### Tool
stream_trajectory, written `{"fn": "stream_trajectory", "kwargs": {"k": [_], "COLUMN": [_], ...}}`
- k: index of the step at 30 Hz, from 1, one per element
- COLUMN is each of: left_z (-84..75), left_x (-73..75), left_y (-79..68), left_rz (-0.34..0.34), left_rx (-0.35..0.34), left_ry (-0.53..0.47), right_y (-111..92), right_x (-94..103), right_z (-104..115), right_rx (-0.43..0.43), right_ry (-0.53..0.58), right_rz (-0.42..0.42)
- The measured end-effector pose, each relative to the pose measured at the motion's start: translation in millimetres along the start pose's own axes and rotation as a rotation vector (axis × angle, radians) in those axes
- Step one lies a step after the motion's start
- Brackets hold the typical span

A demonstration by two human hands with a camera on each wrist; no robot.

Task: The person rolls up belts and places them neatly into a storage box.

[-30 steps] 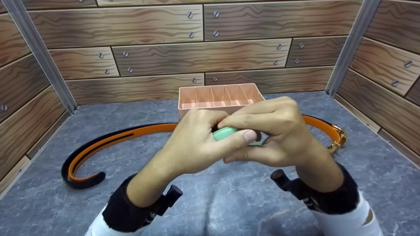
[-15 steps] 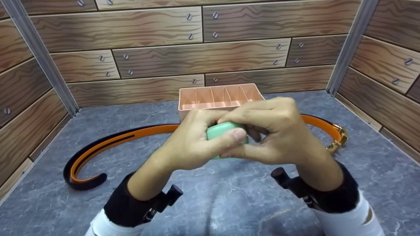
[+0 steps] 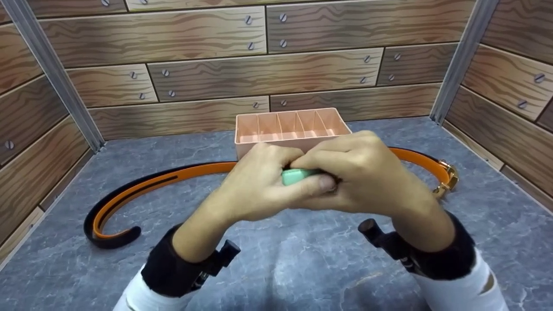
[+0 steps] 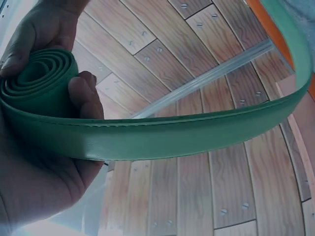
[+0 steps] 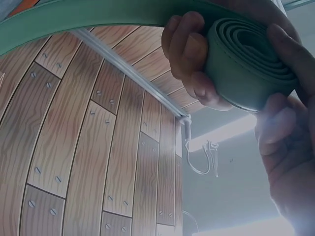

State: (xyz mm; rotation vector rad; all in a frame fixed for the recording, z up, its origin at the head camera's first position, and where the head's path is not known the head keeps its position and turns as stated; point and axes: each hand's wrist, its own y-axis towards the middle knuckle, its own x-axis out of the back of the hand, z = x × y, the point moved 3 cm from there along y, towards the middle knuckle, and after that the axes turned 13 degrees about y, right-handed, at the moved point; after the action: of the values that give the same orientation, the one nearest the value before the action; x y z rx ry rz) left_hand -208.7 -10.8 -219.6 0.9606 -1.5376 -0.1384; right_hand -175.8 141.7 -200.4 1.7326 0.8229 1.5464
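Note:
Both hands are together at the middle of the head view, around a coiled green belt [image 3: 294, 176]. My left hand [image 3: 255, 185] grips the coil from the left, its thumb lying across the near side. From the right, my right hand [image 3: 367, 177] curls its fingers and thumb on the same coil. In the left wrist view the belt [image 4: 157, 140] is wound in several turns, with stitched edges, and a loose length runs out to the right and bends away. The right wrist view shows the coil [image 5: 241, 78] between fingers of both hands. Most of it is hidden in the head view.
Behind the hands stands a pink divided box [image 3: 248, 149] with several compartments. A black belt with an orange inner side [image 3: 194, 168] curves across the grey table [image 3: 276, 263], its gold buckle [image 3: 450, 177] at the right. Wood-patterned walls [image 3: 207, 34] enclose the table.
The green coil has turned in the hands: more of it showed half a second ago, less shows now. The right fingers have closed in nearer the left thumb. Box and black belt stay put.

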Motion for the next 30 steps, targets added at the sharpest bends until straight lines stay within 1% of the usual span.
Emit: {"fn": "stream_trajectory", "kwargs": {"k": [2, 3, 5, 7, 8, 9, 12, 14, 16, 18, 19, 21, 23, 25, 27, 28, 30], "left_z": [2.4, 3.8, 5.0, 4.5, 3.7, 2.7, -1.3, -3.4, -4.5, -3.8, -3.1, -1.1, 1.8, 4.2, 6.3, 7.1, 7.5], "left_x": [-0.9, -1.8, -3.0, -3.2, -2.8, -2.1, -0.8, -1.3, -2.3, -2.7, -2.5, -1.8, -1.3, -0.3, 0.7, 1.5, 3.0], "left_y": [1.6, 2.4, 3.9, 4.6, 4.5, 4.2, 1.8, -0.2, -1.3, -1.8, -1.9, -1.6, -0.7, 0.4, 1.3, 1.2, 0.4], "left_rz": [0.004, 0.008, 0.016, 0.02, 0.021, 0.019, 0.048, 0.076, 0.089, 0.082, 0.072, 0.048, 0.015, -0.052, -0.164, -0.238, -0.387], "left_rx": [-0.032, -0.046, -0.065, -0.069, -0.049, -0.015, 0.1, 0.163, 0.185, 0.181, 0.167, 0.116, 0.04, -0.057, -0.151, -0.194, -0.258], "left_ry": [-0.126, -0.196, -0.306, -0.352, -0.343, -0.305, -0.137, -0.05, -0.018, -0.034, -0.06, -0.119, -0.187, -0.223, -0.172, -0.123, 0.007], "right_y": [0.3, 0.5, 0.5, 1.4, 1.7, 1.5, 0.4, -1.3, -1.2, 0.0, 0.7, 2.1, 2.7, 2.8, 1.8, 1.1, -0.7], "right_x": [2.9, 4.4, 6.8, 7.5, 7.0, 5.6, -1.0, -5.7, -8.5, -8.8, -8.1, -5.3, -1.1, 4.8, 10.5, 13.4, 18.4], "right_z": [-0.3, -0.5, -1.0, -0.8, -0.4, 0.1, 3.0, 4.2, 4.7, 4.7, 4.4, 3.8, 1.8, -1.7, -6.8, -9.7, -15.8], "right_rx": [0.008, 0.011, 0.013, 0.003, -0.01, -0.026, -0.063, -0.062, -0.039, -0.007, 0.006, 0.022, 0.015, -0.011, -0.047, -0.071, -0.115], "right_ry": [0.036, 0.064, 0.128, 0.157, 0.157, 0.135, 0.001, -0.072, -0.102, -0.085, -0.065, -0.021, 0.024, 0.057, 0.079, 0.096, 0.156], "right_rz": [-0.035, -0.059, -0.097, -0.108, -0.099, -0.075, 0.021, 0.061, 0.062, 0.034, 0.015, -0.03, -0.083, -0.143, -0.21, -0.24, -0.302]}}
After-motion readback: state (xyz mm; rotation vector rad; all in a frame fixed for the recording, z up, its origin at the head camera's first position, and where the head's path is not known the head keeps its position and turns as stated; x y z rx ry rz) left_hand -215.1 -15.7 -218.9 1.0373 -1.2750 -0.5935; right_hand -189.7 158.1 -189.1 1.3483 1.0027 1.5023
